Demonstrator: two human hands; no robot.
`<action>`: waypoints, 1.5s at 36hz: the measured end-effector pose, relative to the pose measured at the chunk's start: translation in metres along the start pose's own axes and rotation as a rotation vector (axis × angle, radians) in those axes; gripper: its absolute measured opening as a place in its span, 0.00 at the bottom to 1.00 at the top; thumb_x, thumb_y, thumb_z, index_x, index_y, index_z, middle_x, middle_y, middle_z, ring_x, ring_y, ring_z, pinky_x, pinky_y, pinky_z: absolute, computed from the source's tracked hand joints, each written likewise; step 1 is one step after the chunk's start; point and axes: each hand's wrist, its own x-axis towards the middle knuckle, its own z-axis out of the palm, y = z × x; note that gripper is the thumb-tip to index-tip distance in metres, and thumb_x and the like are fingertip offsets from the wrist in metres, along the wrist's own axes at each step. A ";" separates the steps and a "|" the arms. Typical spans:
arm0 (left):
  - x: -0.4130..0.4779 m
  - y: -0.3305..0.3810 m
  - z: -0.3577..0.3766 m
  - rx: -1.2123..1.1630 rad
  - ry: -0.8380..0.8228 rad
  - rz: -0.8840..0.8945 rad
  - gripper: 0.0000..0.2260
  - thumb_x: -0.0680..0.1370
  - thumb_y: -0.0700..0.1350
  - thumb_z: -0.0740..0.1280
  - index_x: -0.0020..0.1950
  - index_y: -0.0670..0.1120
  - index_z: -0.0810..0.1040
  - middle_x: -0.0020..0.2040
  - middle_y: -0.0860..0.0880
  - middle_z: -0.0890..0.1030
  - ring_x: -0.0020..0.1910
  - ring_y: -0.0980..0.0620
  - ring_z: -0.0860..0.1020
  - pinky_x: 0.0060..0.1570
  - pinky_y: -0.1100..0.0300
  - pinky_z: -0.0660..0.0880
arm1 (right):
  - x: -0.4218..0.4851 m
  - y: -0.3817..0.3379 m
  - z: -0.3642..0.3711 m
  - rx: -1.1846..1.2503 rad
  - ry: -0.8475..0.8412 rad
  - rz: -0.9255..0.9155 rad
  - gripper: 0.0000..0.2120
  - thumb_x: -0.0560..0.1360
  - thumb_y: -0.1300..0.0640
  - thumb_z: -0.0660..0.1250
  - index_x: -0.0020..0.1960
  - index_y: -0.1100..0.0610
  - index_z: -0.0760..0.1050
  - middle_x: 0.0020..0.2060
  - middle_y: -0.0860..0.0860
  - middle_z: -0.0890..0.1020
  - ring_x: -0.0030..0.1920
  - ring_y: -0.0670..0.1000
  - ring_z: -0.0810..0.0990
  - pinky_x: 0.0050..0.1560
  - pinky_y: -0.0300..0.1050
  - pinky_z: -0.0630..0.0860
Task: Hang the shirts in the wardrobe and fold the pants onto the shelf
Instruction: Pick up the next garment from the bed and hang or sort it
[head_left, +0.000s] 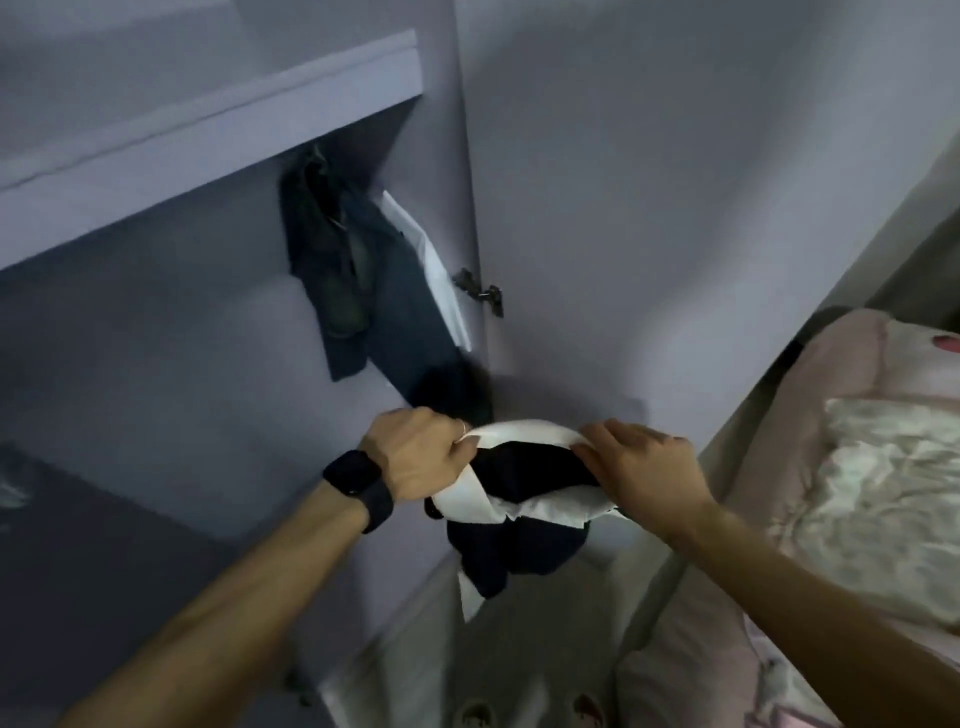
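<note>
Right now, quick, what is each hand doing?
Left hand: closed, gripping the white band of the navy and white garment.
Right hand: closed, gripping the same white band.

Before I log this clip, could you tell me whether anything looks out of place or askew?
Only the black-and-white fabric garment: it hangs bunched and twisted between the left hand and right hand, which both grip its white band. Nothing looks spilled or damaged.
</note>
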 end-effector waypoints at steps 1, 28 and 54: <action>-0.004 -0.001 -0.001 0.017 0.020 -0.014 0.16 0.84 0.56 0.54 0.50 0.53 0.80 0.38 0.53 0.76 0.40 0.50 0.76 0.38 0.57 0.66 | 0.005 0.000 0.009 0.013 -0.066 -0.030 0.04 0.76 0.54 0.72 0.45 0.54 0.81 0.34 0.50 0.81 0.32 0.57 0.81 0.24 0.45 0.73; -0.178 -0.099 -0.027 -0.630 0.061 -0.773 0.16 0.75 0.70 0.64 0.36 0.61 0.77 0.30 0.62 0.77 0.31 0.64 0.75 0.38 0.61 0.70 | 0.134 -0.106 0.033 1.229 -1.023 -0.115 0.13 0.69 0.44 0.77 0.48 0.51 0.86 0.47 0.53 0.87 0.49 0.53 0.86 0.53 0.44 0.77; -0.202 -0.125 0.034 -0.330 0.452 -0.990 0.12 0.81 0.62 0.60 0.51 0.55 0.73 0.40 0.54 0.76 0.42 0.44 0.76 0.39 0.55 0.67 | 0.119 -0.159 0.082 0.815 -0.522 -0.441 0.16 0.80 0.54 0.69 0.67 0.48 0.77 0.52 0.40 0.81 0.51 0.38 0.78 0.49 0.23 0.68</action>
